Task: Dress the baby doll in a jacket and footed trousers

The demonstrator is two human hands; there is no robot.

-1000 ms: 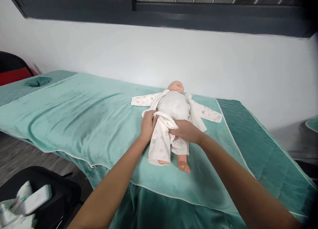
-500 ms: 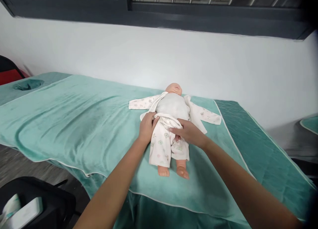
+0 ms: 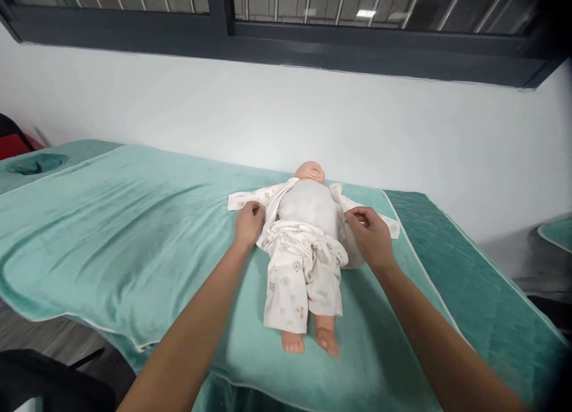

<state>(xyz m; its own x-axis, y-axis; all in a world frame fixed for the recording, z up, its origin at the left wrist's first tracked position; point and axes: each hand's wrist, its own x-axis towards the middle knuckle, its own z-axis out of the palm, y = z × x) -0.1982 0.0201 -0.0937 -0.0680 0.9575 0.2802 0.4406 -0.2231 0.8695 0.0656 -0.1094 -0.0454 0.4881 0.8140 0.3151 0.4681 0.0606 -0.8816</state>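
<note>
A baby doll (image 3: 311, 172) lies on its back on the green bed cover, head toward the wall and bare feet toward me. It wears a white patterned baby shirt (image 3: 274, 202), spread apart at the front over a pale torso (image 3: 308, 206). White patterned trousers (image 3: 286, 287) cover its hips and legs, bunched at the waist. My left hand (image 3: 249, 226) is closed at the shirt's left front edge, fingers pinched together. On the other side, my right hand (image 3: 370, 236) pinches the shirt's right front edge. My fingers partly hide both edges.
The green bed cover (image 3: 134, 233) spreads widely to the left, with a face hole (image 3: 38, 163) at the far end. A white wall (image 3: 179, 102) and dark window frame (image 3: 313, 39) stand behind. A black chair (image 3: 49, 385) is at the lower left.
Both hands have left the trouser waistband and moved outward and up to the shirt's two front edges. The trouser waist now lies higher and flatter. The view has tilted up slightly.
</note>
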